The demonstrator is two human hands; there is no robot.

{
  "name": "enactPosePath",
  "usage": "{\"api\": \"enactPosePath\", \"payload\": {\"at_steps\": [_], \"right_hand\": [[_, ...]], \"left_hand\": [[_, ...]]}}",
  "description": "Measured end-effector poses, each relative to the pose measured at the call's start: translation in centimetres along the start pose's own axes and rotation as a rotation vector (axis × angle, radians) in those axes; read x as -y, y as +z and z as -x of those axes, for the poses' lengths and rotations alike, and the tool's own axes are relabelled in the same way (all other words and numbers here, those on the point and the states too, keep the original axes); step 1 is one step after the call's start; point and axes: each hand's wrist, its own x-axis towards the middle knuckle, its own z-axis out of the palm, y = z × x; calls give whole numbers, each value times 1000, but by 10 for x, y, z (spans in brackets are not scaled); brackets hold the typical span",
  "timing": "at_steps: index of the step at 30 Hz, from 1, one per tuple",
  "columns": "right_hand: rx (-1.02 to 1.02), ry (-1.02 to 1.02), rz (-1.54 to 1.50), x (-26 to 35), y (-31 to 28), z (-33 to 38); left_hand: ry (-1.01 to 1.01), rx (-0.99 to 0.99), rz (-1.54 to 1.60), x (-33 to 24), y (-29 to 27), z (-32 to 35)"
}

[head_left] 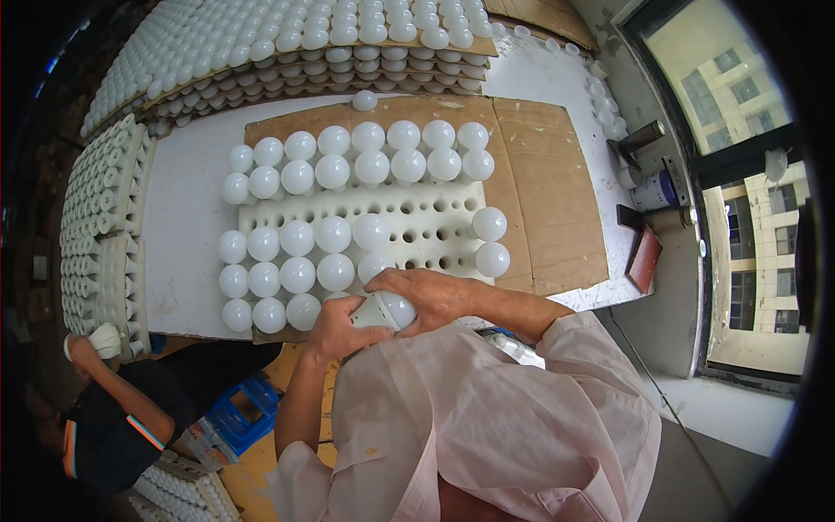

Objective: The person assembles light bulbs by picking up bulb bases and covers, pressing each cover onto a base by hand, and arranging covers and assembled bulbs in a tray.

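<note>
A white light bulb [374,315] lies tilted between my two hands, close to my chest at the near edge of the table. My left hand [337,331] is closed round its white base. My right hand [435,297] wraps over the round dome end. Just beyond them is a white foam tray [287,211] with rows of holes. Bulbs with milky round domes [334,233] stand upright in many holes; in the middle and right part of the near rows, bare holes show. My right hand partly hides the nearest row.
Cardboard [548,200] lies under the tray. Stacked layers of bulbs [287,39] fill the back of the table. Foam trays of white bulb bases [103,187] stand at left, where a co-worker's hand [84,357] holds white parts. A dark red object [644,261] and a tub [652,191] sit by the window.
</note>
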Motion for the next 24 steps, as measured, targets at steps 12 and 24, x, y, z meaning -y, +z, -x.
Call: {"api": "enactPosePath", "payload": {"at_steps": [12, 24], "right_hand": [[-335, -375, -110, 7, 15, -4], [-256, 172, -506, 2, 4, 0]], "left_hand": [[138, 22, -7, -25, 8, 8], [-149, 336, 935, 20, 0, -32]]}}
